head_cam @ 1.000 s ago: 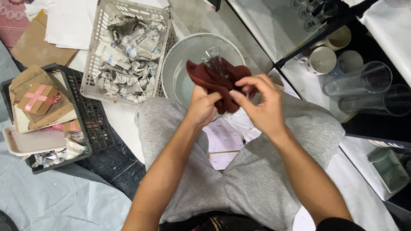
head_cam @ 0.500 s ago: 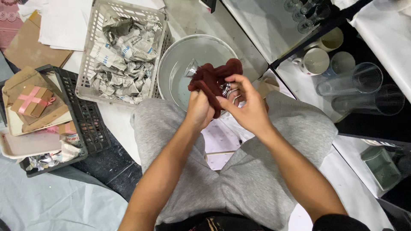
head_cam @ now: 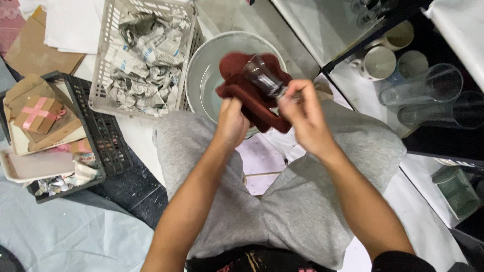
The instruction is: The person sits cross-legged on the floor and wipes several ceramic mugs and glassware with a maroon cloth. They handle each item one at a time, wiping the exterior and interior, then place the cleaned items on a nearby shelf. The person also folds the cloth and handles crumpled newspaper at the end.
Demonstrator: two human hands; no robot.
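My left hand [head_cam: 231,121] grips a dark red cloth [head_cam: 256,103] that hangs over the edge of a round grey basin [head_cam: 201,68]. My right hand [head_cam: 302,117] holds a small clear glass [head_cam: 262,75] by its lower end, and the glass lies tilted against the cloth. Both hands are raised above my knees, which are in grey trousers, just in front of the basin.
A white basket [head_cam: 108,60] of crumpled newspaper stands left of the basin. Farther left a black crate [head_cam: 106,141] holds a small brown gift box [head_cam: 38,113] and trays. At right a black tray holds mugs [head_cam: 378,63] and tall clear glasses [head_cam: 421,83].
The cloth was wrapped around the glass. Now my right hand has drawn the glass out so it shows above the cloth, and both hands have shifted slightly toward me.
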